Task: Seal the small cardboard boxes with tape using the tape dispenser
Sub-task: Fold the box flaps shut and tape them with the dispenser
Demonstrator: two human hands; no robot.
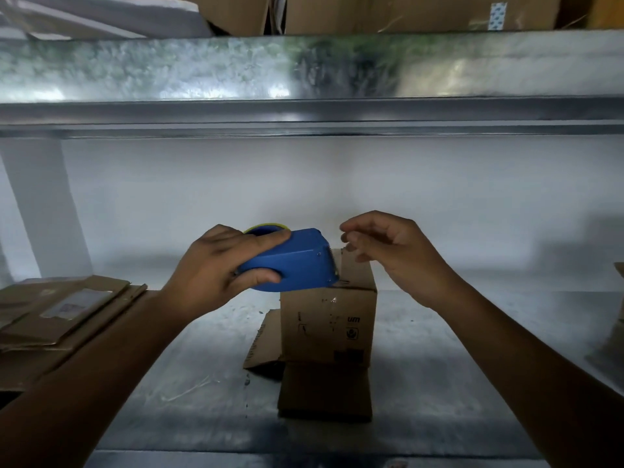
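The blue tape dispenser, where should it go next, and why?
Probably a short pull across the top of the small box. The left hand grips the blue tape dispenser with its front right at the box's upper edge, and the right hand hovers just above, fingers curled near a raised flap. Whether it pinches tape is too blurred to tell.

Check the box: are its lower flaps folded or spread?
Spread: two flaps of the box lie splayed on the shelf.

"um" on small cardboard box (329, 327)
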